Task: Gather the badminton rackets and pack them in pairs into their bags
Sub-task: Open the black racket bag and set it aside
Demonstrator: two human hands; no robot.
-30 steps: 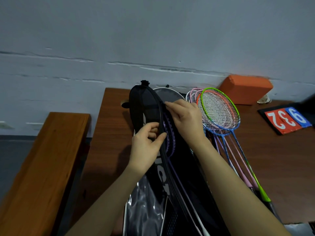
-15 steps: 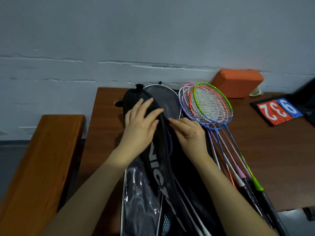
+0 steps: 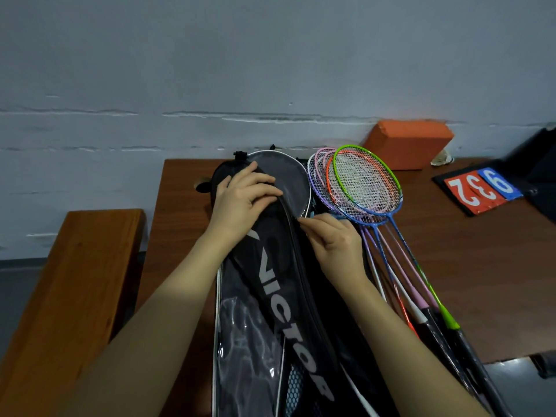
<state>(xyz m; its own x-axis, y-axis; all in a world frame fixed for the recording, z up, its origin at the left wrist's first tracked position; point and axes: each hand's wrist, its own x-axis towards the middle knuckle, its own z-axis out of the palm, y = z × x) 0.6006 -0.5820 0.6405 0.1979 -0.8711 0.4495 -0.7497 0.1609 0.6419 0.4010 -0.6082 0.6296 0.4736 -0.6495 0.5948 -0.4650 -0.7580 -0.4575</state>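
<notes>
Rackets (image 3: pixel 365 183) fanned out on the worktop (image 3: pixel 469 266), heads toward the wall, just right of the bag (image 3: pixel 270 284). Roughly five heads overlapping, hard to count exactly: green, orange, blue, pink and purple frames. Left hand (image 3: pixel 245 200) palm down on the bag's head end, fingers mostly straight and spread, grip wide, pressing rather than clutching. Right hand (image 3: pixel 334 240) at the bag's right edge, thumb and forefinger pinched narrow on the zipper line; pull itself too small to make out. Both forearms reaching in from the bottom. Second bag with white trim partly under the first. One orange block (image 3: pixel 409 142) by the wall, one scoreboard (image 3: pixel 484 189) showing 932, one bench (image 3: pixel 69 284) to the left.
</notes>
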